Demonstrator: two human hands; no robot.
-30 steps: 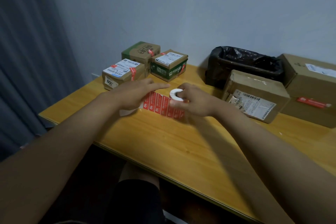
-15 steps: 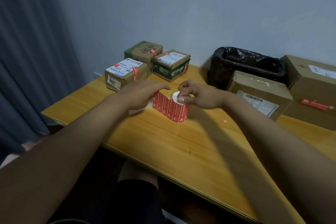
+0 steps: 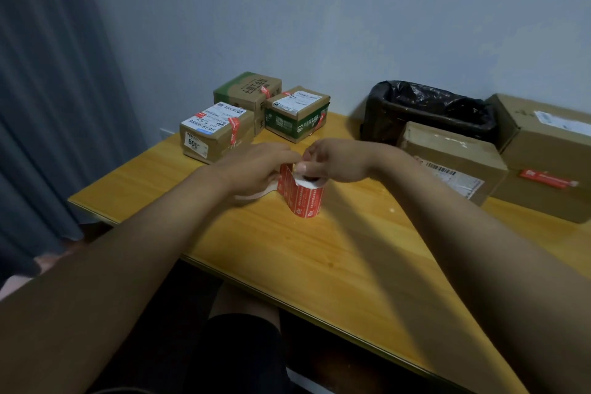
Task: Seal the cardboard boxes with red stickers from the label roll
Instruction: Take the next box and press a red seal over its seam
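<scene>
Head view showed a label roll [image 3: 302,198] of red stickers standing upright on the wooden table [image 3: 351,265], roughly midway between its left and right edges and nearer the far edge than the near one. Right hand [image 3: 339,163] gripped the top of the roll, thumb laid across its white core. Left hand [image 3: 256,169] had its fingers curled at the roll's left side, pinching the loose strip (a white backing tail [image 3: 256,195] trailed beneath it). 3 small boxes [image 3: 220,131] with red stickers sat at the far left corner. A black bag [image 3: 428,109] and 2 larger boxes [image 3: 454,157] stood along the far right edge, one bearing a red sticker [image 3: 548,182].
</scene>
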